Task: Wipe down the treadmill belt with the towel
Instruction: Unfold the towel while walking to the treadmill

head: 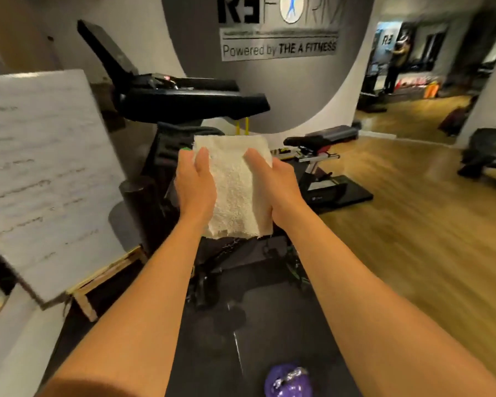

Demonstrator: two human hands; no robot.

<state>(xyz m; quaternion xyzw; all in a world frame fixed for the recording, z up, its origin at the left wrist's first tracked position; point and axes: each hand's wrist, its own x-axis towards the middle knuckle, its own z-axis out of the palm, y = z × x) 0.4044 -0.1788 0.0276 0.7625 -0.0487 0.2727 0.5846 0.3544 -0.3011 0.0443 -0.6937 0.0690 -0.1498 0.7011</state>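
Left of the towel (238, 190), a whiteboard (40, 167) leans on a wooden easel. The left hand (194, 181) pinches the towel's left edge, with the thumb on the near face. The towel hangs in the air as a folded pad, above the treadmill belt (284, 325) and well apart from it. The right hand (272, 179) pinches the towel's right edge in the same way. The terry cloth is probably light, soft and limp. For wiping, it should be gathered under one flat palm.

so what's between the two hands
The towel: the left hand grips one side, the right hand the other, seen in the head view.
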